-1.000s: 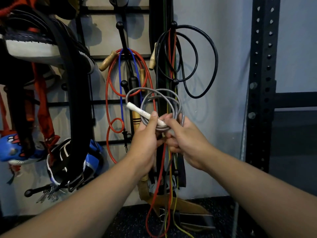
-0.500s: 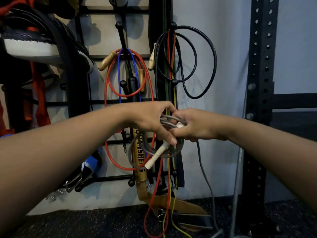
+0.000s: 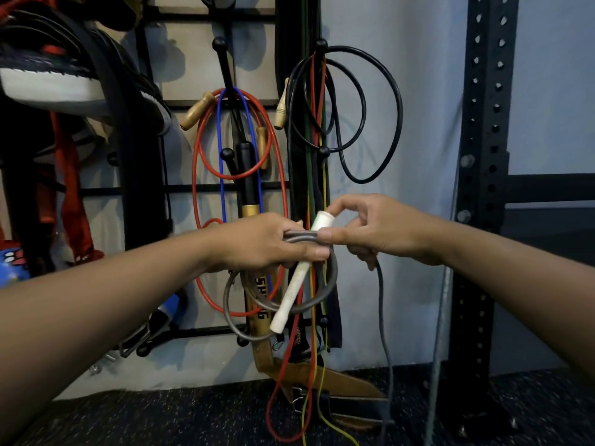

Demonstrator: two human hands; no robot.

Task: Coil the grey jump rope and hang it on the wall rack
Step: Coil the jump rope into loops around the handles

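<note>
The wall rack point(image 3: 206, 188), a black grid of bars and knobbed pegs, fills the wall ahead of me. To its right stands a black perforated steel upright point(image 3: 483, 156). A red jump rope point(image 3: 283, 188) with wooden handles hangs in long loops from one peg with a blue cord inside it, and a black rope point(image 3: 399, 117) loops from the peg to the right. Thin red, green and yellow bands point(image 3: 314, 194) drop straight down behind my hands to the speckled dark floor point(image 3: 128, 420).

The grey jump rope point(image 3: 331, 278) is in front of the rack, off the pegs, held between my two hands at about the rack's lower bars. Several coils hang in a rough circle below my left hand point(image 3: 267, 243), whose fingers are curled closed around the top of the bundle, thumb pressed along the front. One white handle point(image 3: 294, 284) slants down across the coils from under that thumb.

My right hand point(image 3: 376, 233) is touching the left, its thumb and forefinger pinching the grey strands just beside the other white handle end point(image 3: 323, 220), which pokes up between them. A loose grey tail point(image 3: 383, 317) drops from under my right palm to the floor.
</note>
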